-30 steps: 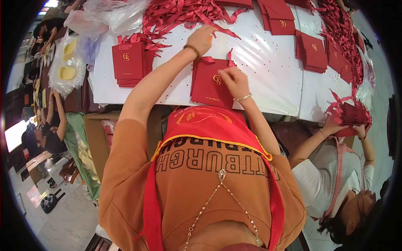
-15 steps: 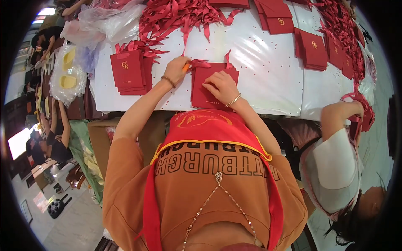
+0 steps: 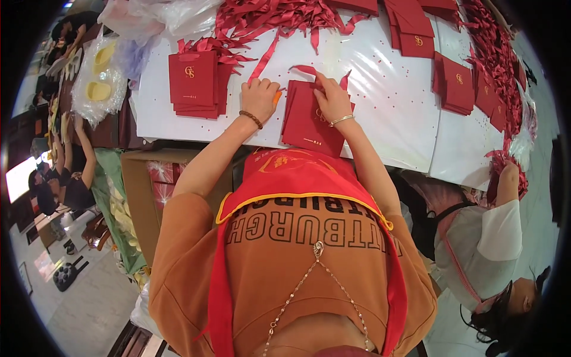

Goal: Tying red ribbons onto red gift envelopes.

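1. While the left hand (image 3: pixel 259 98) lies at the left edge of the red card stack (image 3: pixel 312 122), just above centre frame, the right hand (image 3: pixel 333 101) rests on top of that stack, fingers on the ribbon end (image 3: pixel 306 69) at its top edge. An orange item shows by the left thumb; can't tell what it is.
2. Hand state: left is loosely curled, knuckles up, touching the stack edge; whether it grips anything I cannot tell. Right is flat and spread, pressing down on the top card and pinning the ribbon, not closed round anything.
3. Stack sits on the white bench (image 3: pixel 386 83) close to its near edge, slightly fanned and tilted clockwise.
4. Finished-looking red cards (image 3: pixel 193 83) are stacked at upper left, well apart from the working stack. Loose ribbon pile (image 3: pixel 279 15) runs along the top of frame, with more card piles (image 3: pixel 455 83) at upper right.
5. Judgement: step in hand looks like fitting a ribbon at the top card's upper edge. To do it well: keep the right palm down so the fanned stack doesn't slide, and let the left hand square the left edge first.
6. Risk, as I read it: the stack is near the bench edge, so a hard push toward the body could spill it. Work away from the edge.
7. Another person's hand (image 3: pixel 508 175) holds ribbons at right frame; not involved.
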Demonstrator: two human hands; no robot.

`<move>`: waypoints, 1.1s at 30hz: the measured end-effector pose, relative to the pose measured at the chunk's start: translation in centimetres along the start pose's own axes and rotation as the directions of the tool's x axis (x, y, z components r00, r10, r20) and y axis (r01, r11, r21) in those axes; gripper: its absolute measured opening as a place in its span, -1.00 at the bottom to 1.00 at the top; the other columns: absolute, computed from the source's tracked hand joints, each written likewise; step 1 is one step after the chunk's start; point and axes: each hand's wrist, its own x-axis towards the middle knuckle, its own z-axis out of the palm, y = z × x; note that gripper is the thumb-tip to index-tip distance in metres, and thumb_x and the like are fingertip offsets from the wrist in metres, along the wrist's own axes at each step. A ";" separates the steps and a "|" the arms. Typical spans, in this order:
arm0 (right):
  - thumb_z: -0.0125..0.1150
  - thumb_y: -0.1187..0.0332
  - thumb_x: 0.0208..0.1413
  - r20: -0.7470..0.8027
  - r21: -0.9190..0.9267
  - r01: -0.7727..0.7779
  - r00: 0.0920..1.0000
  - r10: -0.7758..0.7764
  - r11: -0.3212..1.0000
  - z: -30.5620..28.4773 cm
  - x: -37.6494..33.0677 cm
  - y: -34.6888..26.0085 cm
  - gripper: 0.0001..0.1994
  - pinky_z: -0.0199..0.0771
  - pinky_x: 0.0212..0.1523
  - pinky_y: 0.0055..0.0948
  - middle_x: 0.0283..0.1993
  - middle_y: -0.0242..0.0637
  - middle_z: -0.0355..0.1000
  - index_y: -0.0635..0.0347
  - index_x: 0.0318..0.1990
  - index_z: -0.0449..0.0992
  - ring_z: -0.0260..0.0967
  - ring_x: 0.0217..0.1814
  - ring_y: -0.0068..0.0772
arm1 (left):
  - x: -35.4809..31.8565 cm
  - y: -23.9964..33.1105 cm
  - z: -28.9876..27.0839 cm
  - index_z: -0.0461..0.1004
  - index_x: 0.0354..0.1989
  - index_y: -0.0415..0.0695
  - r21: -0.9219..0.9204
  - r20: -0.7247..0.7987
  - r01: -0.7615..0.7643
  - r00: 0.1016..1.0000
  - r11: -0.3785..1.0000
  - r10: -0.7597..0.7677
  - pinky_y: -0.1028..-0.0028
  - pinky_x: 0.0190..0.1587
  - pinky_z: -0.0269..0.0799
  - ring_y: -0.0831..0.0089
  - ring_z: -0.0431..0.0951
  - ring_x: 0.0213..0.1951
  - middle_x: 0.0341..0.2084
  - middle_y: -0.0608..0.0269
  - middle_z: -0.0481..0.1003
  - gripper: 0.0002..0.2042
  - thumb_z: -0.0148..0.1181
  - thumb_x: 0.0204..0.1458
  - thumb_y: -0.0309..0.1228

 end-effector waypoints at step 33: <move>0.22 0.00 -0.24 0.454 -0.084 -0.222 0.859 0.236 0.971 -3.2 1.0 -0.8 -0.51 0.29 -0.20 -0.40 -0.26 -0.30 0.47 -0.05 -0.10 0.45 0.40 -0.20 -0.35 | 2.2 5.0 -2.5 0.45 -0.40 -0.22 -0.660 0.239 0.228 0.967 0.716 -0.088 0.48 -0.46 0.36 0.39 0.49 -0.53 -0.56 0.12 0.49 -0.89 0.08 -0.11 -0.49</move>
